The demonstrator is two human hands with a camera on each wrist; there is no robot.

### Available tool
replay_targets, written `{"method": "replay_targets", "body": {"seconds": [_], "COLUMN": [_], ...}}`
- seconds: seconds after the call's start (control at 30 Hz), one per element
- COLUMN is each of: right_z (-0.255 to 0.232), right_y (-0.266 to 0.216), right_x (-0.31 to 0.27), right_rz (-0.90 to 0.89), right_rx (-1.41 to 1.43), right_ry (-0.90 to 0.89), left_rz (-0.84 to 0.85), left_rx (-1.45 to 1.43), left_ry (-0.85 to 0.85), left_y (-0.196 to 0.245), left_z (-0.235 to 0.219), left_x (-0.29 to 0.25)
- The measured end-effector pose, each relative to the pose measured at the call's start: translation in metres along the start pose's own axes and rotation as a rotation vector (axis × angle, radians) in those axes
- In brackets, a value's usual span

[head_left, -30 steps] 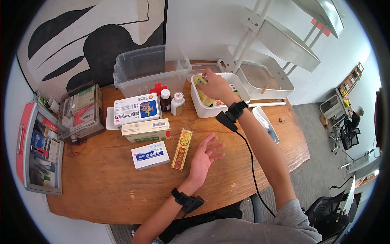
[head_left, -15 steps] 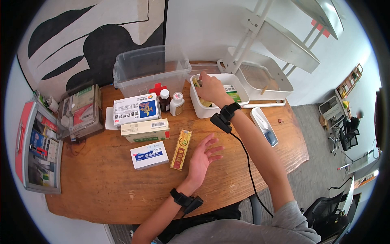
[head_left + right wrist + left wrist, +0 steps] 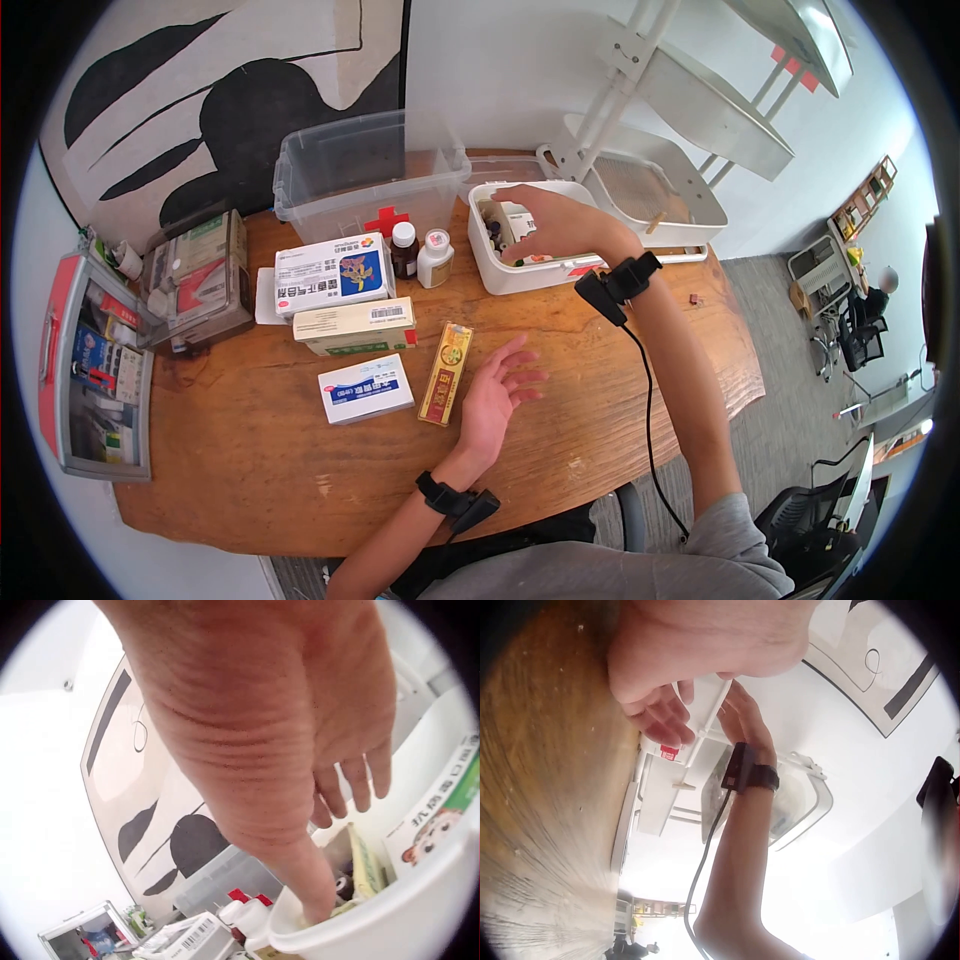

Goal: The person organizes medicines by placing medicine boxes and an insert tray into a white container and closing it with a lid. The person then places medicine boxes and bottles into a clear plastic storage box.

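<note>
My right hand (image 3: 565, 222) is over the white bin (image 3: 497, 268), its fingers straight and spread from the thumb. In the right wrist view the thumb dips just inside the rim, close to a pale yellow packet (image 3: 366, 870). A white and green box with a cartoon face (image 3: 431, 832) leans inside the bin. My left hand (image 3: 487, 410) hovers over the table with relaxed fingers and holds nothing. Beside it lies a long yellow and red box (image 3: 446, 373). Farther left is a white and blue medicine box (image 3: 366, 389).
Two medicine bottles, one brown (image 3: 404, 250) and one white (image 3: 435, 258), stand beside larger boxes (image 3: 335, 275). Behind them is a clear plastic tub (image 3: 365, 190) with a red cross. A small cabinet (image 3: 100, 370) stands at the left, a white rack (image 3: 665, 215) at the back right.
My right hand has gone from reaching down at the bin's left side to spreading across its top, with the wrist shifted right. The left hand has barely moved.
</note>
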State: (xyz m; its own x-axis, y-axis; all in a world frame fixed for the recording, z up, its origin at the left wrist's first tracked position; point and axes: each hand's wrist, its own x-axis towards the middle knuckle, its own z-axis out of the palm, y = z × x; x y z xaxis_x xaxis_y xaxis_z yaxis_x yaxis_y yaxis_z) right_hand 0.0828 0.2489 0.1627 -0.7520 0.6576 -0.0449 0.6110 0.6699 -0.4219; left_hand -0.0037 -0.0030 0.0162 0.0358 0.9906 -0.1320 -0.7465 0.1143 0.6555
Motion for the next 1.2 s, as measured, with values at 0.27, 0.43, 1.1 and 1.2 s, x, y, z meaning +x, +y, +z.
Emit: {"method": "replay_targets", "body": {"seconds": [0.27, 0.43, 1.1, 1.2], "right_z": [-0.007, 0.005, 0.012, 0.003], "right_y": [0.0, 0.014, 0.002, -0.004], "right_x": [0.015, 0.022, 0.025, 0.024], "right_rz": [-0.046, -0.149, -0.146, -0.126], "right_rx": [-0.07, -0.128, -0.169, -0.156], "right_ry": [-0.144, -0.113, -0.085, -0.154], "left_rz": [0.003, -0.01, -0.021, -0.025], "left_rx": [-0.003, -0.031, -0.133, -0.13], "left_ry": [0.015, 0.038, 0.057, 0.054], "left_y": [0.002, 0.002, 0.001, 0.002], "left_z": [-0.001, 0.0, -0.002, -0.003], "left_x": [0.0, 0.001, 0.001, 0.001]}}
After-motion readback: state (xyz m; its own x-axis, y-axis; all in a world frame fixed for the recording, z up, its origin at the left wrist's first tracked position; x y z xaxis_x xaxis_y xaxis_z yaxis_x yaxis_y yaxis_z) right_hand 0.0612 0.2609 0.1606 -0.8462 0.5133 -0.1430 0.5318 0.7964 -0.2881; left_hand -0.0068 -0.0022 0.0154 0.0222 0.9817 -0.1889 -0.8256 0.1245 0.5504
